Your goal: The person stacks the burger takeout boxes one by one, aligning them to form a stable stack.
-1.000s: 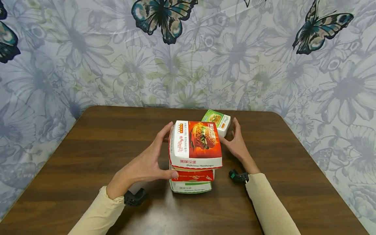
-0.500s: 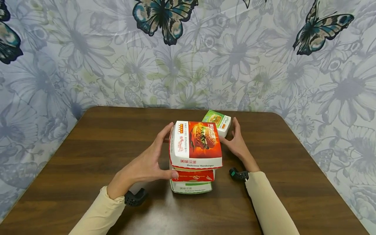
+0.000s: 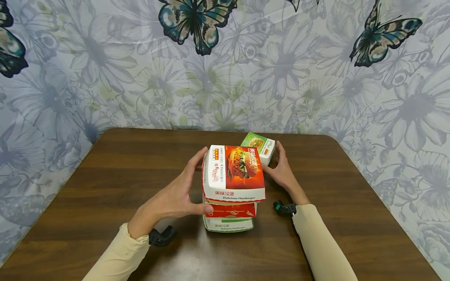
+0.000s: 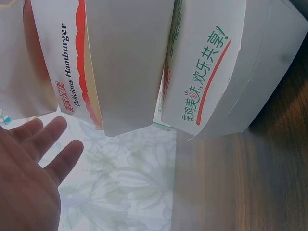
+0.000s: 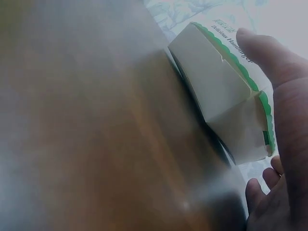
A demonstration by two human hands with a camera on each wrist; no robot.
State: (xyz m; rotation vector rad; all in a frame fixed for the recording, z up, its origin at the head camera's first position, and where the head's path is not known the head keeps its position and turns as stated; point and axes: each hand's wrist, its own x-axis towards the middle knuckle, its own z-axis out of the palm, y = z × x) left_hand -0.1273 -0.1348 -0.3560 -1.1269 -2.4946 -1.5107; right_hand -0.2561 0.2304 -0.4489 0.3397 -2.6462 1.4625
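In the head view a red-and-white hamburger box (image 3: 244, 168) sits on top of a green-and-white hamburger box (image 3: 228, 224), stacked in the middle of the table. My left hand (image 3: 172, 195) grips the stack's left side, thumb on the front and fingers round the far corner. Behind the stack to the right, a smaller green hamburger box (image 3: 268, 150) is partly hidden by the red one. My right hand (image 3: 283, 169) holds it, thumb at its front and fingers along its right side. In the right wrist view, the thumb overlaps the face of the green hamburger box (image 5: 211, 72).
The dark wooden table (image 3: 123, 175) has rounded far corners. Right behind it hangs a backdrop (image 3: 218, 89) printed with flowers and butterflies. Each wrist wears a black strapped device, the left one (image 3: 161, 236) close to the tabletop.
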